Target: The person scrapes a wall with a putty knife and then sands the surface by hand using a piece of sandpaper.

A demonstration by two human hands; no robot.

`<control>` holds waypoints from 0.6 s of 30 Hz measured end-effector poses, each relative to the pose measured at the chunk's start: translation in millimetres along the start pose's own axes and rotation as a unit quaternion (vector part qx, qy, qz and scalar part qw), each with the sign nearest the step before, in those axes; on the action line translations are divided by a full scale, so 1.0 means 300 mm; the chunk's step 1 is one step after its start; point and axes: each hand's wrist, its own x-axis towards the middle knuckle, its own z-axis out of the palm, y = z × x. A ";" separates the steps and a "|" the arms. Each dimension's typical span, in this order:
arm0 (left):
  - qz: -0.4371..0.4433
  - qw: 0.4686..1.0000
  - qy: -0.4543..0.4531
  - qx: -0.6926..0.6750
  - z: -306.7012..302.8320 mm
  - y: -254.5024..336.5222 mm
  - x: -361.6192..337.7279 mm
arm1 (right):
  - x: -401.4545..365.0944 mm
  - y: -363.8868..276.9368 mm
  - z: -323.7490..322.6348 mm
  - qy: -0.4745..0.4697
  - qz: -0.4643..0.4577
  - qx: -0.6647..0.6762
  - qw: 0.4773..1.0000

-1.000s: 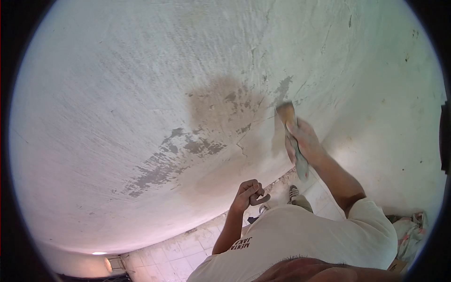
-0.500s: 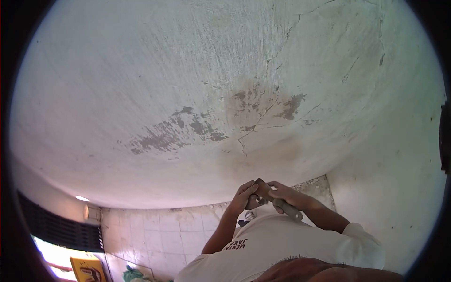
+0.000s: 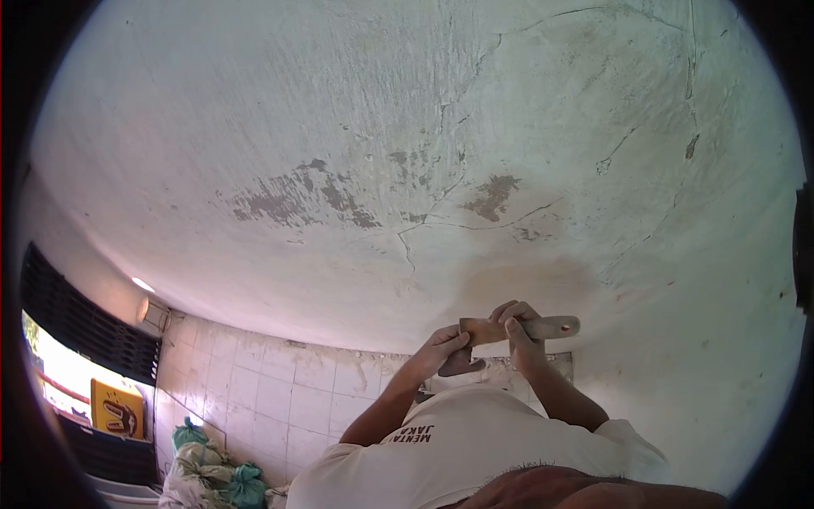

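Note:
A scraper-like tool (image 3: 485, 332) with a brownish flat blade and a grey handle lies nearly level in front of the white shirt. Its handle, with a hole at the end, points right. The fingers of my left hand (image 3: 443, 349) are closed on the blade's left end. My right hand (image 3: 526, 341) grips the tool around where blade and handle meet. Beyond both hands spreads a pale plastered surface (image 3: 339, 271) with cracks and grey peeled patches.
White tiles (image 3: 271, 390) line the lower wall. White and green bags (image 3: 203, 475) are piled at the lower left. Above them are a yellow box-like object (image 3: 117, 409), a dark slatted panel (image 3: 76, 314) and a bright opening.
The tool has swung from a steep slant to nearly level, its handle now to the right. My right hand has shifted its hold. The view has also shifted, showing more bags.

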 end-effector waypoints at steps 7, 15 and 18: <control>0.130 0.982 0.130 -0.049 0.064 -0.102 0.029 | 0.190 -0.169 0.014 -0.083 -0.143 0.063 0.984; 0.116 0.885 0.341 -0.295 0.050 -0.142 -0.014 | 0.393 -0.426 0.052 -0.207 -0.431 0.045 0.877; 0.117 0.875 0.366 -0.294 0.087 -0.146 -0.041 | 0.422 -0.444 0.084 -0.225 -0.489 0.057 0.841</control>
